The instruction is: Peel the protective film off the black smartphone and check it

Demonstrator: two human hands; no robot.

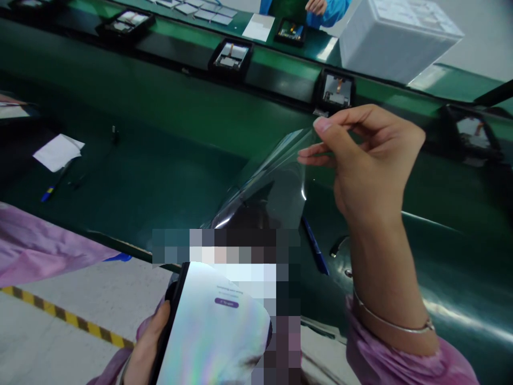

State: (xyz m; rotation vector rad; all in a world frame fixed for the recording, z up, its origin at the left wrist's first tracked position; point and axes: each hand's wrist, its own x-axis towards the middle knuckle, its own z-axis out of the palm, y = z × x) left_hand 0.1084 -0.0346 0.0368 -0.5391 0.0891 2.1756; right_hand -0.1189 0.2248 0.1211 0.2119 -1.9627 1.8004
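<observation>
The right hand (368, 166) is pinching the top corner of a clear protective film (268, 182) between thumb and forefinger, lifting it up and away from the tablet (212, 326); the film is arching in the air above the near edge of the green desk (160, 160), its lower end apparently running down towards the tablet's far end, though a blurred patch is hiding the join. The left hand (150, 342) is closed around the tablet's left edge, holding it tilted below the desk's near edge, with the lit screen facing up. A blue pen (316, 247) is lying on the desk just beside the film's right side. Along the far edge, black trays (230, 56) holding parts are sitting in a row, and another person's sleeve (332, 13) is showing beyond them. To peel cleanly, I judge the pull should be staying slow and even, at a low angle, with the tablet braced firmly and fingertips kept off the exposed glass.
</observation>
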